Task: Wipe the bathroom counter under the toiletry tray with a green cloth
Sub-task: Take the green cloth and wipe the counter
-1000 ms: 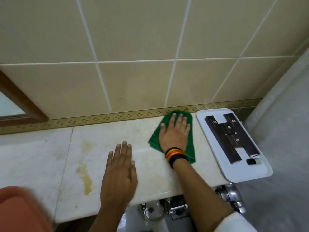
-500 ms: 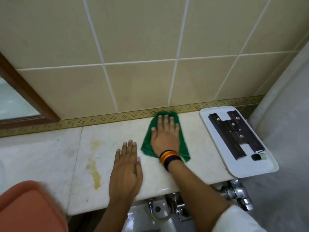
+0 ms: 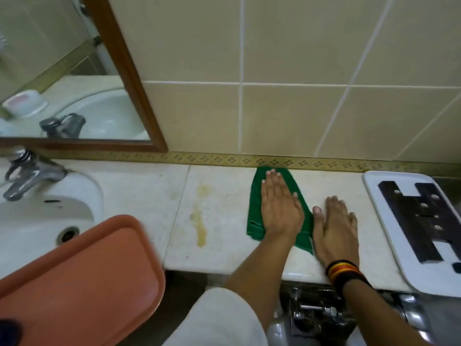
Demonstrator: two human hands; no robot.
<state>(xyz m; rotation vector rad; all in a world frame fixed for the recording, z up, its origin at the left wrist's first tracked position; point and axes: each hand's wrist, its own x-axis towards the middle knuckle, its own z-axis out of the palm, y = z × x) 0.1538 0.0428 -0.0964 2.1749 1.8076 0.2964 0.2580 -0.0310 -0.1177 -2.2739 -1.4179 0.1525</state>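
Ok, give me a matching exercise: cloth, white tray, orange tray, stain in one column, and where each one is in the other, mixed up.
1. cloth
2. white tray
3. orange tray
4. stain

A. over the sink, bottom left
B. under the left hand
C. on the bare counter, left of the cloth
D. right end of the counter

Pairs: 1-B, 2-D, 3-A, 4-C

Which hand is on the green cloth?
The left hand, flat on the green cloth. The right hand, the one with the striped wristband, rests on bare counter beside it.
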